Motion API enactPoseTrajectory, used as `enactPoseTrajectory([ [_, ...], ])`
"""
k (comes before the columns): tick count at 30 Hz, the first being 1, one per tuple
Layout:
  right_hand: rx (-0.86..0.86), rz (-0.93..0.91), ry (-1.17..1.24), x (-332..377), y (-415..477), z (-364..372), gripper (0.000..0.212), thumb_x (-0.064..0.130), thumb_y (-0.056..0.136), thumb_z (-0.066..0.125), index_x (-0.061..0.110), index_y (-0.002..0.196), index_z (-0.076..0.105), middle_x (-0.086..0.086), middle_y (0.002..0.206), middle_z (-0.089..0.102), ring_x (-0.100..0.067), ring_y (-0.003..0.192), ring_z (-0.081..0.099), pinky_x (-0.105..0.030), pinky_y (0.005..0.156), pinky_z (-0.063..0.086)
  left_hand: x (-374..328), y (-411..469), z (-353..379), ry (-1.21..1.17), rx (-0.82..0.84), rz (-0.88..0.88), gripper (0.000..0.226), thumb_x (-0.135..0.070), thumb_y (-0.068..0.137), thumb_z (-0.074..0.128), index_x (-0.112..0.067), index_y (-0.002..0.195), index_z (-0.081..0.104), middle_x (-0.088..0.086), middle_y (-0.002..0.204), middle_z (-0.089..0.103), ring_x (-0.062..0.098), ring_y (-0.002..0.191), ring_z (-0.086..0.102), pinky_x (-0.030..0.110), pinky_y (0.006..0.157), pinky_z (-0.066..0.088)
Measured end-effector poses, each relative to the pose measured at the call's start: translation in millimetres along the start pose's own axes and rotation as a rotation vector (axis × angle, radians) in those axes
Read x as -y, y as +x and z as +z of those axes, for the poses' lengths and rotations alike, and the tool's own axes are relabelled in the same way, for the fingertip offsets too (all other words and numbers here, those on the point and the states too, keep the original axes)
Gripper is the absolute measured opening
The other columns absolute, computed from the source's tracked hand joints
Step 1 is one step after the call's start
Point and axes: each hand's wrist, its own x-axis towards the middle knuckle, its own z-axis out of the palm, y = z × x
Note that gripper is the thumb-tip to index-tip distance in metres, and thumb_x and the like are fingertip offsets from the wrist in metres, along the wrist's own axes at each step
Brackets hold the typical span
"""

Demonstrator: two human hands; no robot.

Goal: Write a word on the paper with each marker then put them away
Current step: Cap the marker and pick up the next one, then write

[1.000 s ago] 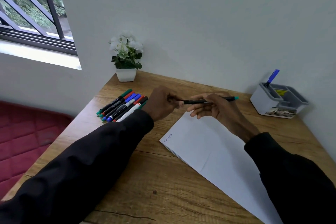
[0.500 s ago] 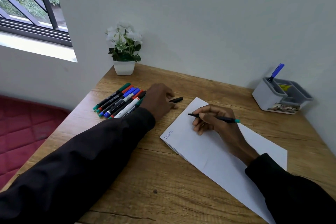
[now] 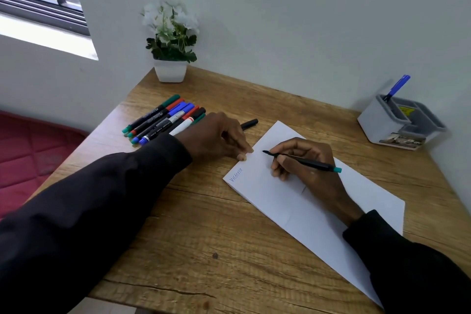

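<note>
Right hand (image 3: pixel 307 176) grips the green-ended marker (image 3: pixel 309 163) over the paper (image 3: pixel 293 209); left hand (image 3: pixel 216 137) rests on the sheet's edge.
The paper lies on the worktop (image 3: pixel 204 237) beneath the right hand, with one blue word written near the corner below the left hand. The marker tip points toward the left hand; contact with the paper cannot be confirmed. The left hand's fingers are loosely bent and hold nothing. A black cap (image 3: pixel 249 123) lies just beyond this hand, and the row of markers (image 3: pixel 163 120) lies to its left. The grey organiser (image 3: pixel 382 125) stands far right of the right hand.
</note>
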Motion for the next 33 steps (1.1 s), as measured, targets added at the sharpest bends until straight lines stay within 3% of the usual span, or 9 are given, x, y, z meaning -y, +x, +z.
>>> enactPoseTrajectory([
  [6, 0.007, 0.003, -0.084, 8, 0, 12, 0.011, 0.010, 0.093, 0.065, 0.006, 0.097, 0.075, -0.001, 0.079, 0.075, -0.023, 0.065, 0.071, -0.023, 0.062, 0.054, 0, 1, 4, 0.025, 0.046, -0.005, 0.028, -0.017, 0.071, 0.084, -0.023, 0.097, 0.076, -0.009, 0.099, 0.067, 0.000, 0.090, 0.061, 0.005, 0.072, 0.048],
  [9, 0.085, 0.021, 0.063, 15, 2, 18, 0.015, 0.005, 0.095, 0.057, -0.003, 0.098, 0.070, -0.015, 0.077, 0.075, -0.035, 0.058, 0.069, -0.030, 0.051, 0.052, 1, 2, 3, 0.010, 0.041, -0.006, 0.031, -0.018, 0.071, 0.085, -0.040, 0.086, 0.068, -0.014, 0.094, 0.067, 0.000, 0.090, 0.062, 0.004, 0.069, 0.047],
  [13, 0.184, -0.006, 0.092, 17, 7, 23, 0.016, 0.002, 0.097, 0.059, -0.011, 0.103, 0.069, -0.020, 0.082, 0.076, -0.037, 0.061, 0.072, -0.034, 0.054, 0.059, 3, 2, 3, 0.000, 0.039, 0.006, 0.035, -0.016, 0.074, 0.082, -0.044, 0.079, 0.061, -0.020, 0.084, 0.061, -0.010, 0.087, 0.058, 0.002, 0.063, 0.045],
  [17, 0.173, 0.008, -0.020, 16, 10, 28, 0.008, 0.002, 0.097, 0.068, -0.005, 0.099, 0.072, -0.013, 0.075, 0.075, -0.028, 0.056, 0.072, -0.028, 0.050, 0.056, 6, 2, 4, 0.014, 0.058, 0.031, 0.028, -0.015, 0.079, 0.078, -0.039, 0.085, 0.064, -0.024, 0.081, 0.057, -0.018, 0.086, 0.054, 0.001, 0.066, 0.044],
  [24, 0.108, -0.014, -0.065, 13, 10, 33, 0.007, 0.004, 0.094, 0.073, -0.001, 0.097, 0.071, -0.011, 0.075, 0.075, -0.025, 0.051, 0.071, -0.024, 0.048, 0.054, 11, 3, 2, 0.020, 0.082, 0.079, 0.027, -0.017, 0.079, 0.077, -0.035, 0.097, 0.069, -0.018, 0.096, 0.064, -0.005, 0.095, 0.059, 0.007, 0.074, 0.049],
  [29, 0.061, -0.052, -0.084, 14, 8, 36, 0.008, 0.001, 0.093, 0.073, 0.002, 0.086, 0.072, -0.011, 0.071, 0.074, -0.022, 0.051, 0.072, -0.024, 0.048, 0.055, 9, 3, 1, 0.005, 0.052, 0.069, 0.036, -0.009, 0.078, 0.077, -0.040, 0.088, 0.062, -0.026, 0.080, 0.055, -0.023, 0.085, 0.053, -0.001, 0.067, 0.043],
  [33, 0.028, -0.028, -0.115, 10, 7, 38, 0.005, 0.010, 0.091, 0.075, 0.009, 0.086, 0.074, -0.012, 0.073, 0.074, -0.022, 0.053, 0.072, -0.020, 0.053, 0.055, 10, 4, 2, -0.003, 0.062, 0.071, 0.037, -0.009, 0.078, 0.076, -0.042, 0.085, 0.062, -0.027, 0.079, 0.054, -0.024, 0.086, 0.053, -0.002, 0.068, 0.043],
])
